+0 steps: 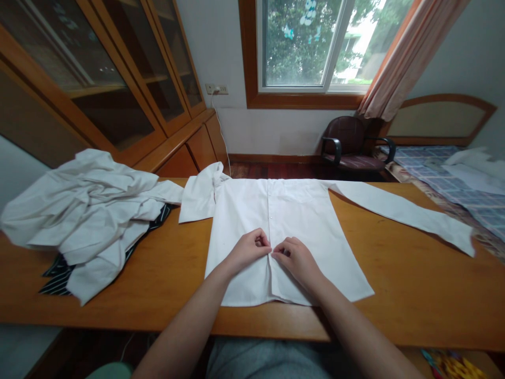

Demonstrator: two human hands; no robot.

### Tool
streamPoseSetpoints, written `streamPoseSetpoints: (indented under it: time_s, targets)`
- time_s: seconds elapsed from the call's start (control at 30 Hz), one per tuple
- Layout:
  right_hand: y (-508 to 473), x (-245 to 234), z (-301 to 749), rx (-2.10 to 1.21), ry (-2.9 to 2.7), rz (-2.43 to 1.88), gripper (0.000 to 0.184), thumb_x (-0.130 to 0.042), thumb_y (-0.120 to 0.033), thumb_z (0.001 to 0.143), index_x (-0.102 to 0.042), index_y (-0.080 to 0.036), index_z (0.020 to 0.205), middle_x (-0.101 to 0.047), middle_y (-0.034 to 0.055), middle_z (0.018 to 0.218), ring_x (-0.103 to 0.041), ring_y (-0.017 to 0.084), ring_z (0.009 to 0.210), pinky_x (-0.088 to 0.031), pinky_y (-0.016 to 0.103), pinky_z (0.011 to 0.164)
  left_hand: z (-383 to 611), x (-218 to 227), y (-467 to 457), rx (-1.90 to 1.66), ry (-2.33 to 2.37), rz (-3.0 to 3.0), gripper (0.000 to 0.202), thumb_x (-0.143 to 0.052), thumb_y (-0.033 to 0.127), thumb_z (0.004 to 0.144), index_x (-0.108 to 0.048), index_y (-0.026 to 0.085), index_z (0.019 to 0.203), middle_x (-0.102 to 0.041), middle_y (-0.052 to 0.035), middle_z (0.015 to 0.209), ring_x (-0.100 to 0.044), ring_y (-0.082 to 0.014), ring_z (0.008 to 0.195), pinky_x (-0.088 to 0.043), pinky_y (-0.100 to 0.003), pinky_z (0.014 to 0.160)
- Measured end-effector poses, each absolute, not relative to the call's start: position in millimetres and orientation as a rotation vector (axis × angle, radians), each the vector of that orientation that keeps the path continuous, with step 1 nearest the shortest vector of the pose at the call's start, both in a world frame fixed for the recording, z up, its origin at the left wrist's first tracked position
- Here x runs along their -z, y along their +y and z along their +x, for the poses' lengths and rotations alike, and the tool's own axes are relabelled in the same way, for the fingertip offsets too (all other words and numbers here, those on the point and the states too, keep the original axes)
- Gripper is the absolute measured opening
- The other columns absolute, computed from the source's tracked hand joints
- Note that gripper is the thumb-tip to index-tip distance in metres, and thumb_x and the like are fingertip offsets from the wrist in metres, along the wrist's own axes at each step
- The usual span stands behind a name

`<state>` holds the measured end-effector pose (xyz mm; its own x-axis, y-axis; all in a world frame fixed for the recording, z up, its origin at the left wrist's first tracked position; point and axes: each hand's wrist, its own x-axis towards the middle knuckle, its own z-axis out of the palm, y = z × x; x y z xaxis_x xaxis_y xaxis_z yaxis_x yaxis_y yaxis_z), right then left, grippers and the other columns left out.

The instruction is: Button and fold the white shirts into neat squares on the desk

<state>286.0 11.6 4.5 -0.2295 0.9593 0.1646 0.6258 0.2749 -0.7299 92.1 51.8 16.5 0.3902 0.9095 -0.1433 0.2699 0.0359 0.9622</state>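
Note:
A white button-up shirt [303, 221] lies flat on the wooden table [394, 295], collar away from me, its right sleeve stretched out to the right and its left sleeve bunched up at the far left. My left hand [249, 248] pinches the left edge of the shirt's front placket, fingers closed. My right hand [296, 258] pinches the opposite placket edge just beside it. Both hands meet at the shirt's middle, a little above its hem.
A heap of white garments [87, 210] over a dark striped cloth [59, 273] covers the table's left end. A glass-door wooden cabinet [118, 95] stands at the left. Beyond the table are a dark armchair [351, 145], a window and a bed [465, 179] at right.

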Motion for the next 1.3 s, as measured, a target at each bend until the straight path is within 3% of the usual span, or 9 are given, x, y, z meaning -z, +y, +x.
streamPoseSetpoints:
  time_s: [1.3]
  targets:
    - [15.3, -11.3, 286.3, -0.865, -1.824, -1.432, 0.013, -0.065, -0.021, 0.088, -0.07, -0.02, 0.076, -0.066, 0.0017, 0.078, -0.061, 0.019, 0.08, -0.044, 0.03, 0.074, 89.7, -16.8, 52.6, -0.756, 1.011, 1.498, 0.017, -0.073, 0.027, 0.076, -0.058, 0.019, 0.079, -0.062, 0.001, 0.08, -0.057, -0.0148, 0.077, -0.044, -0.025, 0.071]
